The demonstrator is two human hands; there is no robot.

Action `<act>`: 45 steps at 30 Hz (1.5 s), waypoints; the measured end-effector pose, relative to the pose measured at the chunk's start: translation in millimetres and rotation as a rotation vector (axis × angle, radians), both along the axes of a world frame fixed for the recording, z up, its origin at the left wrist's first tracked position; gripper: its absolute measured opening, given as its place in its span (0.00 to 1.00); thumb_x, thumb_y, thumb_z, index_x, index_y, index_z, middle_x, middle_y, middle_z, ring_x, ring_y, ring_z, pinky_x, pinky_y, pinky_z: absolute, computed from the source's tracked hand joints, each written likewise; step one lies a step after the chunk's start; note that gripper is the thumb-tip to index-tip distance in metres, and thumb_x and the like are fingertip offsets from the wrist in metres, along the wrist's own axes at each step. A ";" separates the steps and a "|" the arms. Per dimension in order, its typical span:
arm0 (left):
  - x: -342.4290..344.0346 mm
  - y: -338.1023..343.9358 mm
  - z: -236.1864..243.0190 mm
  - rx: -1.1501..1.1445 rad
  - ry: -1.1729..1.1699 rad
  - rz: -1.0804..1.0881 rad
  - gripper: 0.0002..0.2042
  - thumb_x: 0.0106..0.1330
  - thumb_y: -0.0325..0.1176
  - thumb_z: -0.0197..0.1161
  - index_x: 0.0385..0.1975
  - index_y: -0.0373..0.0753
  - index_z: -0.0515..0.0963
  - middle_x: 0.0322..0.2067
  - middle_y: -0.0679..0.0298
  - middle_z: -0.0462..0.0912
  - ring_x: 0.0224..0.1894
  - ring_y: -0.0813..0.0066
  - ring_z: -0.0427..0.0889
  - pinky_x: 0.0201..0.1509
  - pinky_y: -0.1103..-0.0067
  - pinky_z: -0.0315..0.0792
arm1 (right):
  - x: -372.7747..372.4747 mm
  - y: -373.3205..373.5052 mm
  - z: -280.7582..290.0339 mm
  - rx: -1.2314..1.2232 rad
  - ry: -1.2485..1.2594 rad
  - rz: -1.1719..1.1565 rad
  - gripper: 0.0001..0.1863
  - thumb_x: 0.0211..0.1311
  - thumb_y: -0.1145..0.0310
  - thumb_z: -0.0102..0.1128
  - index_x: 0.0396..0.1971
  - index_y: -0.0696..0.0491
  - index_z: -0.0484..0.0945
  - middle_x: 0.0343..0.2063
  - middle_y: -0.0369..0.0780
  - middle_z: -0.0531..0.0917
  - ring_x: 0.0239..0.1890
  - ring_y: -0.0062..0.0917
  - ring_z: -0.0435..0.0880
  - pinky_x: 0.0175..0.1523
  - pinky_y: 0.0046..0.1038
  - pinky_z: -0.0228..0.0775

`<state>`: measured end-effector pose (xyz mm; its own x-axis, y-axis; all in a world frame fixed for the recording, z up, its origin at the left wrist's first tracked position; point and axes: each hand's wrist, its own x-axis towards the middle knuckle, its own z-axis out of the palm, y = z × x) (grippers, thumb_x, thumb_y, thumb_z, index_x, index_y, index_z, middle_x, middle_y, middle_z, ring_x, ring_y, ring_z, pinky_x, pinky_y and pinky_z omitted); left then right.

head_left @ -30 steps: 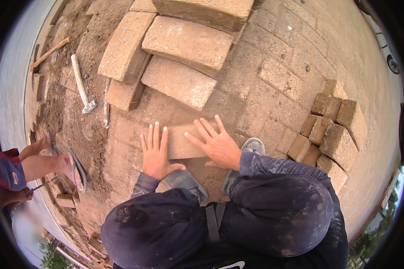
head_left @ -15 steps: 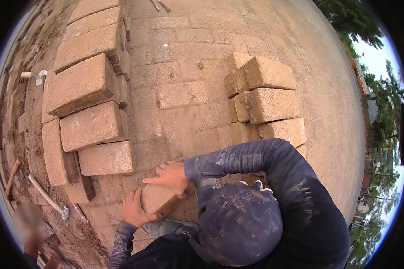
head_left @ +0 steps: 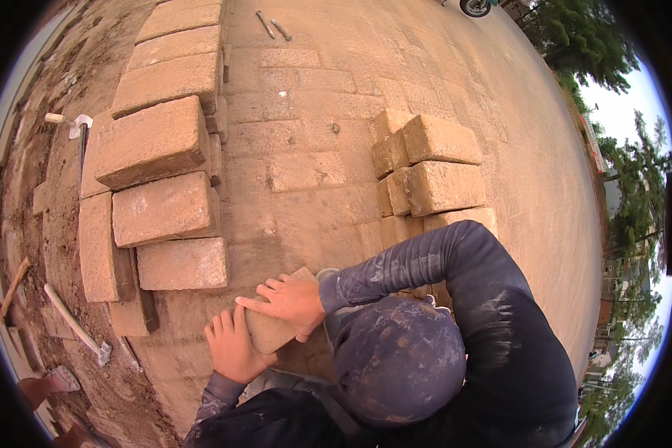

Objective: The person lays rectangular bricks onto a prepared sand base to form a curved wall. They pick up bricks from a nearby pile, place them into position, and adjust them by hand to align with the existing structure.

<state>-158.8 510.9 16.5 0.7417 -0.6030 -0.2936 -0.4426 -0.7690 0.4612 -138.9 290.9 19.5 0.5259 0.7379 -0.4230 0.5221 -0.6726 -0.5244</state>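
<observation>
A tan paving block (head_left: 269, 334) is between my hands, low in front of my body and close to the bent knee (head_left: 399, 369). My left hand (head_left: 235, 349) wraps its left end, fingers spread along the edge. Across the block's upper side lies my right hand (head_left: 290, 302), its arm bent round from the right and its index finger pointing toward the left hand. Part of the block is covered by the hands. Just beyond, a similar block (head_left: 183, 263) lies at the near end of the left stack.
A long stack of blocks (head_left: 153, 138) runs along the left, a shorter stack (head_left: 444, 187) at the right. A hammer (head_left: 75, 325) and a trowel (head_left: 81, 125) lie on the soil. Two metal spikes (head_left: 274, 28) rest on the pavers. Another person's limb (head_left: 41, 388) shows lower left.
Both hands and the block have shifted slightly, and the block has turned, with its far end now showing past my right hand. The other person at lower left has moved mostly out of view.
</observation>
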 end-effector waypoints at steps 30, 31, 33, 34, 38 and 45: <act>238.6 27.2 129.3 0.070 -0.184 0.394 0.18 0.66 0.35 0.63 0.54 0.40 0.75 0.56 0.62 0.72 0.59 0.64 0.72 0.58 0.68 0.67 | 199.3 -541.8 66.9 -0.275 0.022 -0.839 0.52 0.50 0.26 0.57 0.67 0.51 0.67 0.56 0.53 0.77 0.64 0.48 0.71 0.66 0.47 0.63; 240.5 20.3 130.0 0.081 -0.202 0.374 0.18 0.65 0.35 0.63 0.54 0.40 0.75 0.56 0.62 0.73 0.59 0.63 0.72 0.58 0.68 0.67 | 198.4 -551.1 40.3 -0.300 0.023 -0.859 0.51 0.51 0.25 0.54 0.65 0.52 0.70 0.56 0.53 0.77 0.63 0.48 0.72 0.65 0.49 0.64; 241.7 3.1 128.0 0.121 -0.211 0.333 0.18 0.65 0.34 0.63 0.54 0.39 0.75 0.56 0.62 0.73 0.59 0.63 0.72 0.58 0.68 0.67 | 186.5 -555.6 7.6 -0.240 0.002 -1.009 0.47 0.53 0.24 0.50 0.54 0.54 0.80 0.48 0.51 0.82 0.52 0.45 0.81 0.58 0.44 0.71; 242.0 -5.3 123.6 0.138 -0.187 0.319 0.18 0.65 0.34 0.63 0.53 0.39 0.75 0.56 0.61 0.73 0.59 0.62 0.73 0.58 0.68 0.67 | 183.5 -558.5 4.3 -0.202 0.055 -1.043 0.47 0.54 0.24 0.50 0.53 0.54 0.81 0.45 0.50 0.84 0.49 0.43 0.83 0.56 0.42 0.72; 235.0 -23.5 110.9 0.152 -0.153 0.299 0.18 0.63 0.33 0.63 0.53 0.37 0.75 0.54 0.58 0.75 0.57 0.59 0.74 0.58 0.67 0.68 | 187.7 -540.3 18.8 -0.165 0.088 -0.995 0.43 0.56 0.27 0.51 0.48 0.56 0.84 0.37 0.49 0.86 0.40 0.38 0.85 0.49 0.37 0.74; 165.2 33.3 101.8 0.108 -0.208 0.547 0.16 0.63 0.33 0.65 0.49 0.35 0.77 0.49 0.56 0.79 0.49 0.62 0.79 0.49 0.73 0.72 | 178.9 -542.7 4.5 -0.016 0.174 -1.051 0.32 0.67 0.41 0.52 0.43 0.60 0.83 0.32 0.38 0.86 0.34 0.21 0.82 0.44 0.26 0.72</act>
<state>6.4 544.2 118.3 0.9849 -0.0917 -0.1470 -0.0414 -0.9485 0.3141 40.0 -251.8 23.9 0.8269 -0.0578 -0.5594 -0.4062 -0.7493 -0.5230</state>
